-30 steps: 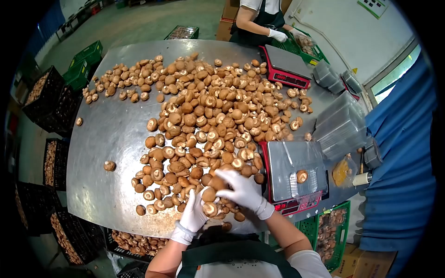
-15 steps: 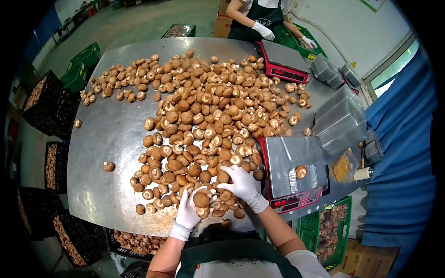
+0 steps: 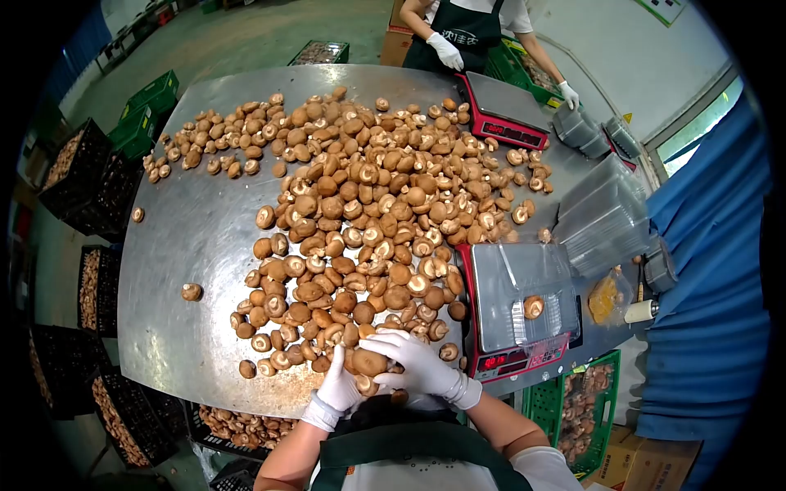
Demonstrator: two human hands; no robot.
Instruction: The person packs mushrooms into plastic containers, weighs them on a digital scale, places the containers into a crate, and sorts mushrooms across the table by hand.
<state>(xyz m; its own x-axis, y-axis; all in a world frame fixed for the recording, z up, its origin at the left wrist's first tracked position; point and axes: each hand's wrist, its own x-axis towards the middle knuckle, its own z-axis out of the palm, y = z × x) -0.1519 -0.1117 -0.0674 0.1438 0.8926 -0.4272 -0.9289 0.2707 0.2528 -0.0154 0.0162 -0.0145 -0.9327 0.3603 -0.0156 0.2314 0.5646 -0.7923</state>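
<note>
A large pile of brown mushrooms (image 3: 368,204) covers the metal table (image 3: 196,237). Both my hands wear white gloves and work at the table's near edge. My left hand (image 3: 337,388) cups a brown mushroom (image 3: 368,361) from below. My right hand (image 3: 417,365) lies over the same mushroom with its fingers curled around it. To the right stands a red scale (image 3: 517,304) bearing a clear tray with one mushroom (image 3: 533,307) in it.
Stacks of clear trays (image 3: 602,221) stand at the right. A second red scale (image 3: 506,110) sits at the far edge, where another person (image 3: 458,33) in gloves and a dark apron works. Green crates (image 3: 577,405) and black crates (image 3: 98,286) of mushrooms surround the table.
My hands drew back toward the near edge and closed together around one mushroom. The person opposite moved a hand out toward the trays on the right.
</note>
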